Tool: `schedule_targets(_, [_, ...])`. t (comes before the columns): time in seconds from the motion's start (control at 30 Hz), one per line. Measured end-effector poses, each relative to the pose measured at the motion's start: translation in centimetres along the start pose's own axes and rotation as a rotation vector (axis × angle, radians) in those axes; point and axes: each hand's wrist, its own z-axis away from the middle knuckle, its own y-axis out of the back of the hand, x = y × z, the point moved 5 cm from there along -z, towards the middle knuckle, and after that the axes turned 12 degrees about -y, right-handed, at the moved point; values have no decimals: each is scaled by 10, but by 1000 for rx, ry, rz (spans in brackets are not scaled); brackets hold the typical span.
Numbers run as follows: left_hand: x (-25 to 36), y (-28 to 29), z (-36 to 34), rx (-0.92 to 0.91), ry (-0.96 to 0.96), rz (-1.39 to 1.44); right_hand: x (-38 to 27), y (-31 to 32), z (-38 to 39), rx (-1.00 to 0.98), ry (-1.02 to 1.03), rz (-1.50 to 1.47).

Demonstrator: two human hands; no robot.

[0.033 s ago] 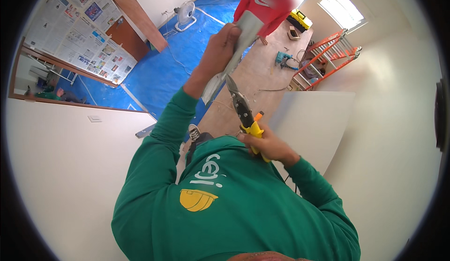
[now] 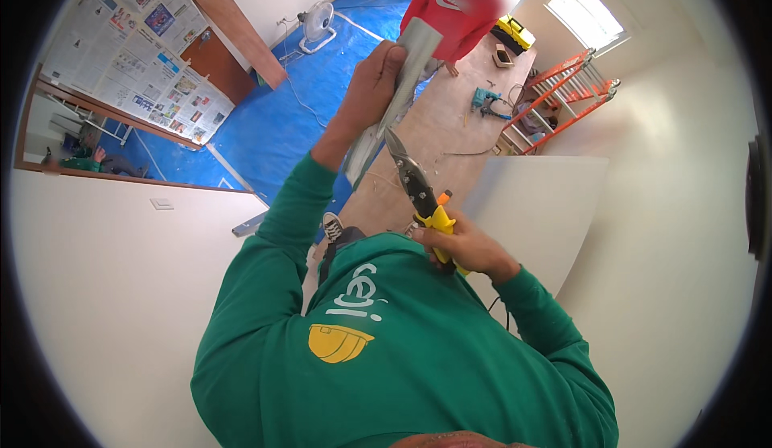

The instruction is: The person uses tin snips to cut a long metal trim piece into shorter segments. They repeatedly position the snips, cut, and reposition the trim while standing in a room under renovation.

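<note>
My left hand is closed around a long, thin grey metal channel, raised and tilted in front of me. Its lower end comes down beside my left wrist. In my right hand is a pair of tin snips with dark metal jaws and yellow handles. The snips point up and left, with their tips right at the channel's edge; whether they touch it I cannot tell. A small orange piece shows beside the yellow grips.
A person in a red sweatshirt stands ahead, beyond the channel. Blue sheeting covers floor at left, with a white fan on it. At right are an orange ladder, a teal power tool and a pale board.
The channel's upper end has shifted slightly left and turned in my left hand. The snips have barely moved and stay by its edge.
</note>
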Motion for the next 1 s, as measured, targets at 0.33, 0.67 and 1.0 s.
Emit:
schedule_targets(0.33, [-28, 49, -8, 352, 73, 25, -24, 12, 7, -15, 109, 38])
schedule_targets(0.67, [-8, 40, -12, 390, 56, 51, -36, 0, -11, -80, 169, -20])
schedule_targets(1.0, [-11, 36, -9, 426, 77, 200, -41, -2, -1, -135, 186, -63])
